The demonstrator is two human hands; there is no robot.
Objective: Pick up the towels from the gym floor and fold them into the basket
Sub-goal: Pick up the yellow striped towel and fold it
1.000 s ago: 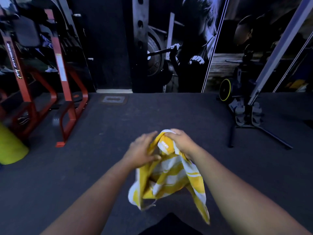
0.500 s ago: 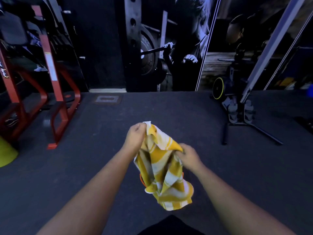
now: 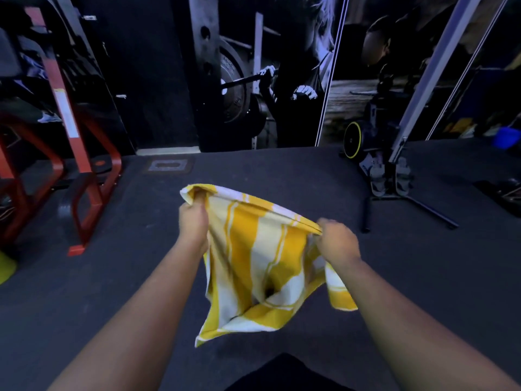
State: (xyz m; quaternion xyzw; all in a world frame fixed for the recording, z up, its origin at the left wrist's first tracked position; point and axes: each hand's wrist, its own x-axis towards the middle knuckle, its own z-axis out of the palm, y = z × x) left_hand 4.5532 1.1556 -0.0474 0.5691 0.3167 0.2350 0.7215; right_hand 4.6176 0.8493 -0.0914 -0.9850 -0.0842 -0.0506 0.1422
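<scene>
A dark rubber gym floor [image 3: 282,170] fills most of what we see, running back to a wall mural [image 3: 282,66] of a lifter at a barbell. At far left stands a red steel rack [image 3: 84,170], its feet planted on the floor; at right we make out a black stand [image 3: 394,176] with a slanting pale pole and, behind it, a wheel with a yellow rim [image 3: 352,139]. A blue container [image 3: 506,136] sits at the far right edge, too dim and small for us to identify.

At centre, held clear of the floor, hangs a yellow-and-white striped towel [image 3: 253,263], its upper edge stretched between two bare hands and its lower part drooping in loose folds toward a pointed corner. The left hand [image 3: 193,221] is clenched around the towel's upper left corner, with cloth bunched over the fingers. The right hand [image 3: 337,241], slightly blurred, is curled tight on the opposite end of that upper edge, lower than the left, so the edge slopes down to the right. A short flap of towel falls past the right wrist.
</scene>
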